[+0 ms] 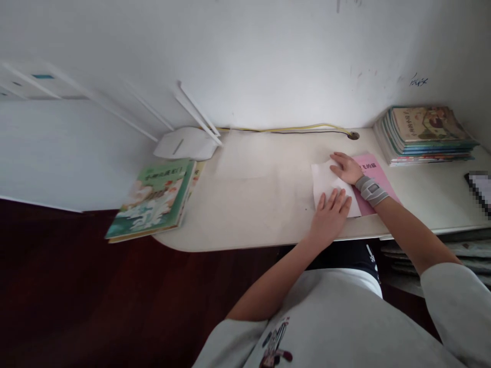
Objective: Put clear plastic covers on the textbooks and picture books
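A pink book (378,180) lies at the desk's front edge, right of the middle. Along its left side a white sheet (321,179), perhaps its opened cover or a page, spreads flat on the desk. My left hand (329,217) rests on the sheet's lower part, fingers spread. Higher up, my right hand (346,168) presses where the sheet meets the pink book, its fingers stretched out to the left. A grey band wraps my right wrist. Neither hand grips anything. My right hand and wrist hide part of the pink cover.
A pile of books (425,135) stands at the right by the wall. Green picture books (151,199) overhang the desk's left end, beside a white router (186,143) with antennas. A yellow cable (276,130) runs along the wall to a hole. A dark-edged device (479,191) lies far right.
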`<state>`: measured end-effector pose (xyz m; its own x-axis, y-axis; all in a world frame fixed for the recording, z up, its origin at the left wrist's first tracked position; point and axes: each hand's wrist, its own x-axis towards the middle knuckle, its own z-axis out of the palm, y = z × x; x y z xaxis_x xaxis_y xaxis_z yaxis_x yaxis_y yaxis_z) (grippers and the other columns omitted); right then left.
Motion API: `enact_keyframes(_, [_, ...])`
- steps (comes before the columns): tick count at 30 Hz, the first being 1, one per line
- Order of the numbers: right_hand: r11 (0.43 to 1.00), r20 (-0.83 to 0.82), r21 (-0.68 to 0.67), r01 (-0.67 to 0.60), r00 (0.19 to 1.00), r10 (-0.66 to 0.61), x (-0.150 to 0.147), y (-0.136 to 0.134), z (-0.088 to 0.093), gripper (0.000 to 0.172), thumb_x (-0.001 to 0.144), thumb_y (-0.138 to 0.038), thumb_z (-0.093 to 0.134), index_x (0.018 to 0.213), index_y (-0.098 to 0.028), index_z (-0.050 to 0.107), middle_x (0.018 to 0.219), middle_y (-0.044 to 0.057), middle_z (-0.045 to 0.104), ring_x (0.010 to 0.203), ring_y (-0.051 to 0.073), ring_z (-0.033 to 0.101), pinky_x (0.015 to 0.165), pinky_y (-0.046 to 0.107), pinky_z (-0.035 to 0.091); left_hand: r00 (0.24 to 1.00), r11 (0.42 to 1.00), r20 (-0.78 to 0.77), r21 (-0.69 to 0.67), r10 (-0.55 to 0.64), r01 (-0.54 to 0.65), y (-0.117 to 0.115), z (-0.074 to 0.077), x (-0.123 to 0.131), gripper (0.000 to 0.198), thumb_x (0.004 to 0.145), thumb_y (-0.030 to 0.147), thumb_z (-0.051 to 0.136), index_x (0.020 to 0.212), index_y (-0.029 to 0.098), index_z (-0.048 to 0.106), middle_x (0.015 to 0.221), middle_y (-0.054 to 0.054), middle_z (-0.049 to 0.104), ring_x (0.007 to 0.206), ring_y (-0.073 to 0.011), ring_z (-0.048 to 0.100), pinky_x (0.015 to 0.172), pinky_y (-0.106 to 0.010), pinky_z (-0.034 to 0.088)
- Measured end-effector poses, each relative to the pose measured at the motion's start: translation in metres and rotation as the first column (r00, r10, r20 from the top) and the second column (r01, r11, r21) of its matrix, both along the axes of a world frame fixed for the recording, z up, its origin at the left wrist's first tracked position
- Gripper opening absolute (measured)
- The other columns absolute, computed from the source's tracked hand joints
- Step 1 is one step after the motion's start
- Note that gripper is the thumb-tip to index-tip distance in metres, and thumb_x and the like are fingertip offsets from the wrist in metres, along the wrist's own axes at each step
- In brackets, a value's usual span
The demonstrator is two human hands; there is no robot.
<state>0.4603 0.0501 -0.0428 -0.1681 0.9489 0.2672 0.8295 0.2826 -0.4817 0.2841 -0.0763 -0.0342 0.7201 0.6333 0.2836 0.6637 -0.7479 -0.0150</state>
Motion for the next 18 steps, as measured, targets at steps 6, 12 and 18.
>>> enact_keyframes(6, [0.975, 0.084, 0.004, 0.221, 0.972, -0.221, -0.017, -0.005, -0.003, 0.055, 0.091, -0.045, 0.03, 0.127, -0.011, 0.053, 0.133, 0.017, 0.049, 0.123, 0.031, 0.044, 0.106, 0.049, 0.031, 0.998, 0.999, -0.064, -0.036, -0.006, 0.004, 0.01, 0.01, -0.025, 0.044, 0.092, 0.015, 0.032, 0.135, 0.019, 0.043, 0.143, -0.011, 0.04, 0.134, -0.0251, 0.033, 0.108, -0.05, 0.03])
enact_keyframes(12, [0.993, 0.082, 0.058, 0.098, 0.991, -0.103, -0.018, -0.007, -0.01, 0.065, 0.091, -0.058, 0.021, 0.131, -0.015, 0.049, 0.141, 0.014, 0.042, 0.132, 0.029, 0.034, 0.108, 0.049, 0.028, 0.998, 1.0, -0.059, 0.014, -0.002, 0.003, -0.014, 0.001, -0.002, 0.044, 0.093, 0.016, 0.028, 0.134, 0.011, 0.044, 0.142, -0.012, 0.04, 0.134, -0.0237, 0.034, 0.107, -0.043, 0.033])
enact_keyframes(18, [0.999, 0.066, -0.021, 0.029, 0.997, -0.027, -0.014, -0.006, -0.007, 0.069, 0.09, -0.06, 0.022, 0.136, -0.013, 0.042, 0.147, 0.013, 0.031, 0.138, 0.029, 0.024, 0.11, 0.05, 0.022, 0.998, 1.0, -0.055, 0.0, 0.03, -0.03, -0.016, 0.004, -0.012, 0.044, 0.092, 0.015, 0.029, 0.133, 0.012, 0.045, 0.142, -0.012, 0.041, 0.134, -0.0232, 0.033, 0.108, -0.046, 0.031])
